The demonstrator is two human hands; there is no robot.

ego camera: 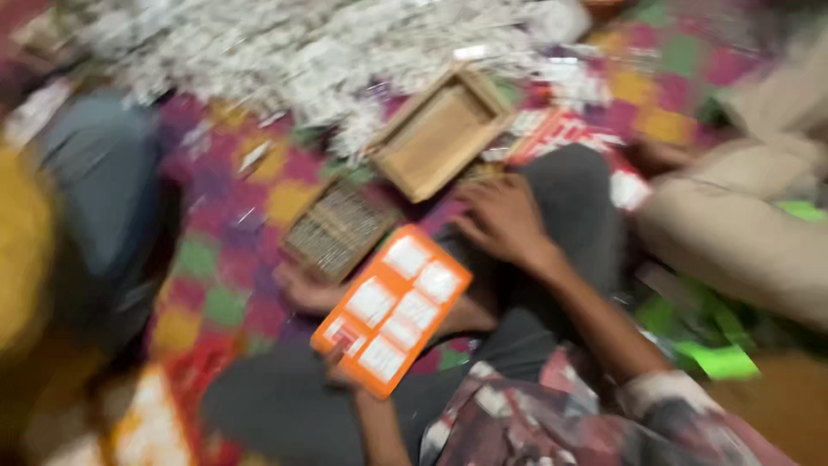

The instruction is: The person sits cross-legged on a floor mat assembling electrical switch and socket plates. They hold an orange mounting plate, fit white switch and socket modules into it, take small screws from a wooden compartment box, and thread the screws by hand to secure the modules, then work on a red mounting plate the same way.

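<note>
— Patchwork floor mat (233, 185), bright squares, blurred view. Where's the orange card?

— Orange card (392, 309) over the lap, left hand (345, 373) fingers gripping its lower edge.

— Right hand?

— Right hand (503, 220) flat on the dark knee, fingers spread, holding nothing. Beyond it: wooden tray (440, 134), slatted frame (338, 229), heap of white scraps (293, 52).

Dark grey trousers (561, 198), patterned maroon-and-white shirt (552, 414) with rolled sleeves, bare forearms.
</note>
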